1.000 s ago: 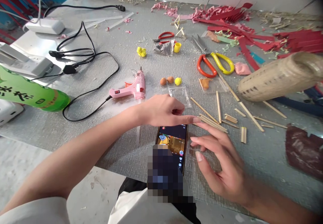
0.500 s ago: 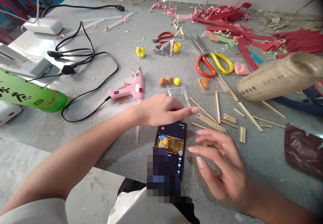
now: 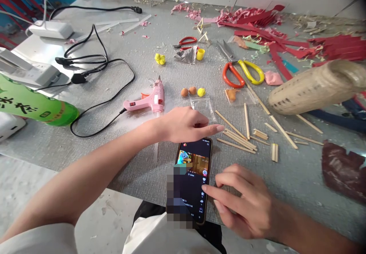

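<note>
- Black smartphone [image 3: 197, 170] lies at the grey table's [image 3: 288, 174] near edge; right hand's [image 3: 246, 204] index tip touches its screen, other fingers loose.
- Left hand [image 3: 185, 125] hovers open, empty.
- A heavy swipe might slide it off.

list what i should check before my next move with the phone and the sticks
1. Right hand free: ok, empty, forefinger tip on the screen of the black smartphone.
2. Left hand free: ok, empty, forefinger pointing above the phone's far end.
3. Thin wooden sticks within reach: ok, loose pile right of the left hand.
4. Pink plastic glue gun clear of hands: ok, lying beyond the left hand.
5. Glue gun switched off: cannot tell.
</note>
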The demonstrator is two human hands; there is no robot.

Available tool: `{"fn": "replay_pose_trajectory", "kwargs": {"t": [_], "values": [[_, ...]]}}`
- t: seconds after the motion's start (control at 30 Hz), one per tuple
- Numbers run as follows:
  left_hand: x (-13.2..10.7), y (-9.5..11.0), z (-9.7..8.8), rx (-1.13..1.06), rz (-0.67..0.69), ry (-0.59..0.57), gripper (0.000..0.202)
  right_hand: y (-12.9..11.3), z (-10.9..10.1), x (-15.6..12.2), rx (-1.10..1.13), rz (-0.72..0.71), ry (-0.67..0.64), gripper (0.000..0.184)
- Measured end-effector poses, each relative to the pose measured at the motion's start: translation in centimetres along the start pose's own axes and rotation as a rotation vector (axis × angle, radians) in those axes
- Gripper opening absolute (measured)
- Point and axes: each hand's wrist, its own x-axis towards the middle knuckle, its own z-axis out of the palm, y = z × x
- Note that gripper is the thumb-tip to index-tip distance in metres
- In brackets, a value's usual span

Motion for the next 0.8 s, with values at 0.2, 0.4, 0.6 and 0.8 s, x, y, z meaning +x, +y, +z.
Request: {"fn": "replay_pose_trajectory", "kwargs": {"t": [0.2, 0.4, 0.6, 0.8], "values": [[-0.04, 0.03, 0.03, 0.017, 0.01, 0.004, 0.063, -0.01, 0.01, -0.39, 0.039, 0.056, 0.009, 0.03], [-0.03, 0.05, 0.0, 0.039, 0.002, 0.004, 0.061, 0.06, -0.17, -0.36, 0.018, 0.07, -0.021, 0.033], [0.04, -0.11, 0.11, 0.036, 0.009, 0.005, 0.059, 0.21, 0.05, -0.45, 0.002, 0.038, -0.039, 0.036], [0.07, -0.09, 0.11, 0.05, 0.009, 0.007, 0.057, 0.13, -0.03, -0.11, -0.051, 0.041, -0.04, 0.037]]}}
